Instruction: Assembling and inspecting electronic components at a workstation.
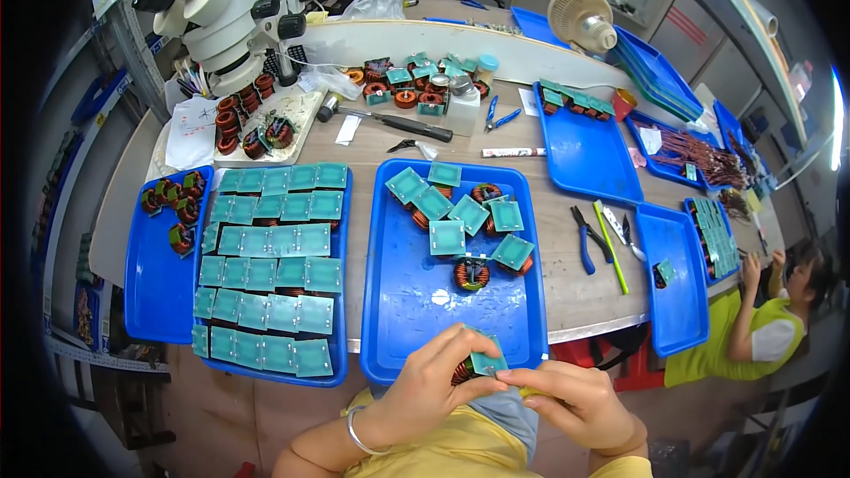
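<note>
My left hand [432,373] is closed around a wire-wound toroidal coil with a square green circuit board [487,359] on it, above the near edge of the middle blue tray [416,310]. Close against that board is my right hand [574,400], its fingertips pinched together; a bit of yellow shows at them, and I cannot make out what they hold. Farther back in this tray lie several coils with green boards, some tilted. One coil [471,274] shows its copper windings toward me.
Left of the middle tray, a blue tray holds rows of green boards [266,273]. Blue-handled pliers [586,243], a green stick [611,248] and a marker [513,152] lie to the right. A microscope [212,26] stands back left. Another person [753,327] sits far right.
</note>
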`<state>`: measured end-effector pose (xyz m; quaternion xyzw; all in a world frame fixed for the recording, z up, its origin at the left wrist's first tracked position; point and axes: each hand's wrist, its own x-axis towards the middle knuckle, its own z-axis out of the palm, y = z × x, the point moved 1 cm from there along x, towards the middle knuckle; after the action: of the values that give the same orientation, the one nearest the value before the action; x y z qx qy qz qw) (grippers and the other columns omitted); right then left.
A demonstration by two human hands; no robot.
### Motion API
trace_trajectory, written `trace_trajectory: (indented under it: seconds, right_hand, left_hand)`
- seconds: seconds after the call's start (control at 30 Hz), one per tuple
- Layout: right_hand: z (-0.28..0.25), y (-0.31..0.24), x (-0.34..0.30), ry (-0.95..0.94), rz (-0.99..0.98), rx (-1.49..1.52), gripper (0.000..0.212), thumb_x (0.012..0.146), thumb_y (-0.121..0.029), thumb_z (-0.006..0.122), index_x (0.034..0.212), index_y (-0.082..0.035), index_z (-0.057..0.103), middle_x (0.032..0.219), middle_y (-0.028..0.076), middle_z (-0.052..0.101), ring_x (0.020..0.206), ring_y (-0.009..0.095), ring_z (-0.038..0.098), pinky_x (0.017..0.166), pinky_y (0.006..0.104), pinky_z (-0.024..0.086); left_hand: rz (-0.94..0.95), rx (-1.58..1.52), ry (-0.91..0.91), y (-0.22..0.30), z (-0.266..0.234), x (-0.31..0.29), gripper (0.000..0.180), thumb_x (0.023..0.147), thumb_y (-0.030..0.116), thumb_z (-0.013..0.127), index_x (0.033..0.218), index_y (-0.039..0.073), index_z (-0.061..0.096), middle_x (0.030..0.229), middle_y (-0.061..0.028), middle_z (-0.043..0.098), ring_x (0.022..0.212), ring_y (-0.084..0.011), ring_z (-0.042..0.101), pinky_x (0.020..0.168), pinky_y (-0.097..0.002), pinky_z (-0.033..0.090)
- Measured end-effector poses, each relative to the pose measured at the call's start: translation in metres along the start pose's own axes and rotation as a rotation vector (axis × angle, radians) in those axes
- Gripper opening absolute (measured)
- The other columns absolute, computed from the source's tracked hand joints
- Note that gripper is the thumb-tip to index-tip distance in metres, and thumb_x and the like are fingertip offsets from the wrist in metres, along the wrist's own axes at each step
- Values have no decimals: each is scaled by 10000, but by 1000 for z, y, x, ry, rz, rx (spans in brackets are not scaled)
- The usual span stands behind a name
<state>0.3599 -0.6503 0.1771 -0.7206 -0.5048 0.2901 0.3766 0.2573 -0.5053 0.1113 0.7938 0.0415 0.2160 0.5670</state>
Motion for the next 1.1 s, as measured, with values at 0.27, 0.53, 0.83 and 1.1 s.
trace_trajectory:
  seconds: [0.27,0.53,0.83,1.1]
  right_hand:
    - [1,10,0,-68,-19,92,373,813,-45,560,1180,-97,517,666,82,505,547,176,494,503,283,416]
    - [4,12,1,-41,-31,132,358,816,-42,554,1169,-97,527,676,92,506,545,178,483,507,278,414]
    - [6,14,-1,-45,-12,97,364,815,-50,559,1174,-96,523,676,86,510,553,176,483,511,280,415]
    - [8,9,-2,14,42,89,348,751,20,582,1089,-61,588,689,69,539,585,120,481,524,232,380]
  left_hand:
    - [-19,-15,32,-1,1,-1,340,702,239,702,898,26,523,809,-94,558,707,-199,540,624,-270,429]
    - [-69,-53,15,-3,2,-2,338,722,261,686,904,26,524,816,-79,560,709,-173,543,615,-254,427]
    - [-123,-98,-23,-7,3,-4,314,741,221,681,925,22,522,848,-64,563,732,-127,539,624,-233,428]
    - [-129,-116,-27,-10,6,-5,301,749,195,678,934,22,514,865,-53,557,733,-92,523,621,-218,427]
